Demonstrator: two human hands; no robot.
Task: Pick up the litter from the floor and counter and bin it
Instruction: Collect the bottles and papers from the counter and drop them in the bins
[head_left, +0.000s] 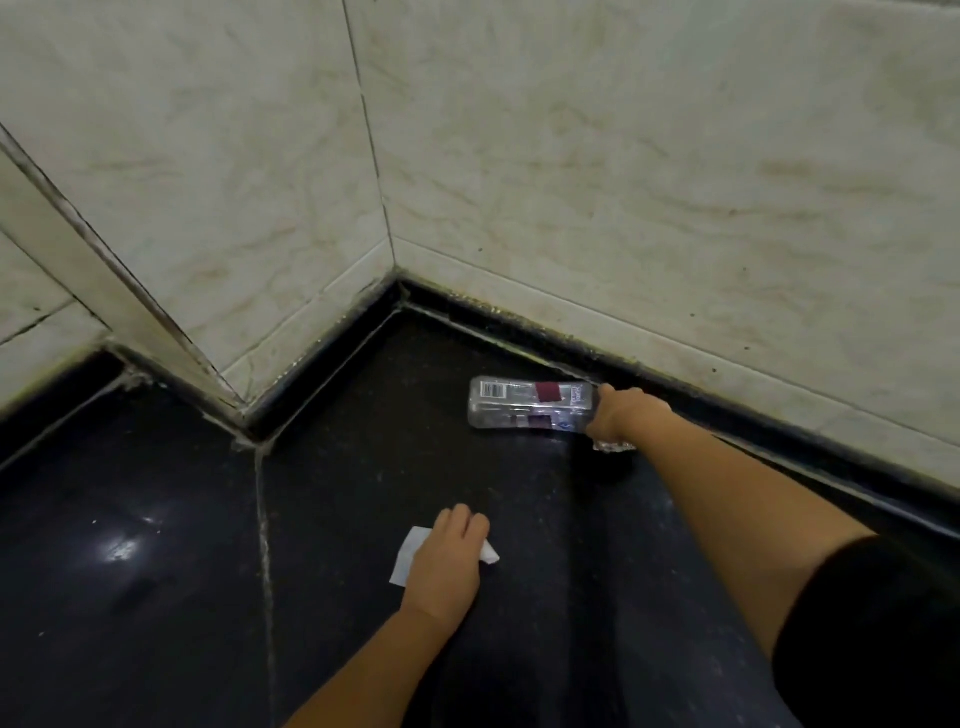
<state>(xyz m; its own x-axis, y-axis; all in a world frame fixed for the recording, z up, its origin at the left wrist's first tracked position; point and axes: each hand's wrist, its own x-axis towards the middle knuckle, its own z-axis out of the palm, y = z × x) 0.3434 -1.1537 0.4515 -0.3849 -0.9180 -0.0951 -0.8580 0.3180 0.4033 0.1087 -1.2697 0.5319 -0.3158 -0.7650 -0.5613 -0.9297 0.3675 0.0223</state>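
R hand (626, 415) is gripping a clear plastic bottle (530, 404) near its neck end, fingers wrapping round it; bottle is lying on its side on the dark floor (156, 571), close to the black skirting (727, 415) under the R wall (649, 182). Label w/ barcode is facing up, base pointing L. A bit of crinkled clear plastic (613, 446) is showing just below the R hand.

L hand (447, 556) is resting palm-down on white paper (410, 556) on the floor, fingers curling over it; can't tell if it's actually grasping or just pressing. Paper is sticking out both sides of the hand. R arm is wearing a black sleeve (872, 649). Tiled corner behind.
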